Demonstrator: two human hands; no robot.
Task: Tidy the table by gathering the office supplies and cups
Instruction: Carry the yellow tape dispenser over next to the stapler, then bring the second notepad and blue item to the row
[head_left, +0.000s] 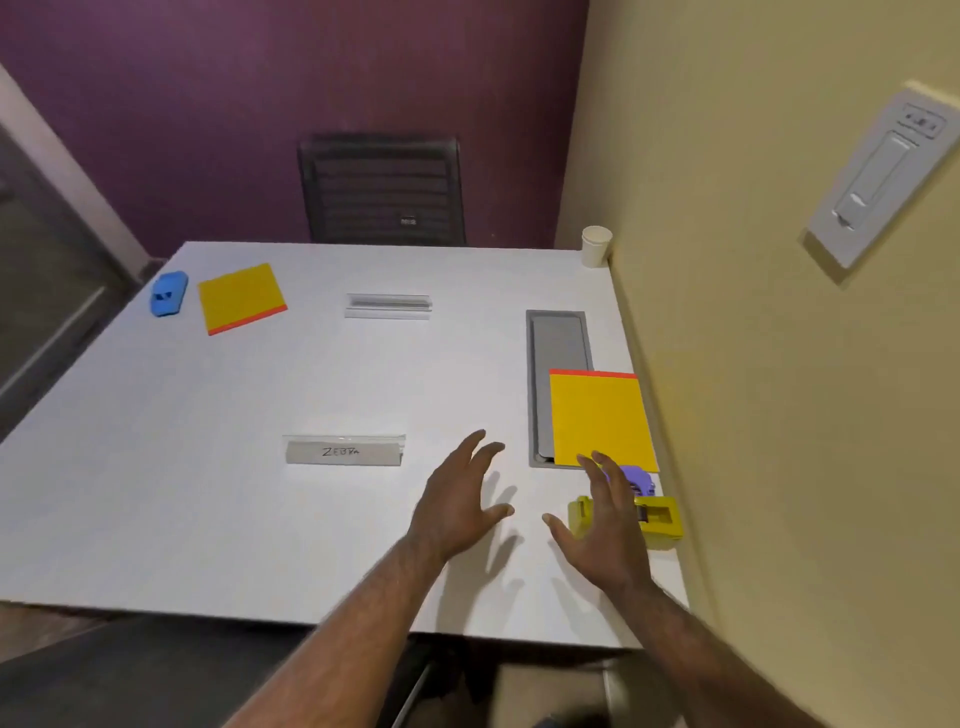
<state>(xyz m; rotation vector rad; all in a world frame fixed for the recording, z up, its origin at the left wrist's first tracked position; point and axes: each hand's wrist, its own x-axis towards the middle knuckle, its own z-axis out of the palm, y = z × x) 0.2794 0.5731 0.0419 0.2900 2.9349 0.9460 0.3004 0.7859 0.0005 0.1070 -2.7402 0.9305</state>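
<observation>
Under right hand (605, 525): tape dispenser (655, 517), long axis left-right.

One word can be read: "ZEBRA", handwritten in dark capitals on a pale paper strip inside the clear name holder (344, 451) lying on the white table (208, 493); the last letters are slightly smeared but the word is still legible. The black chair (382, 189) carries a small light mark low on its backrest; it is too small and blurred to read. The white wall panel (878, 174) has a dark marking near its top end; this too is blurred beyond reading.
</observation>
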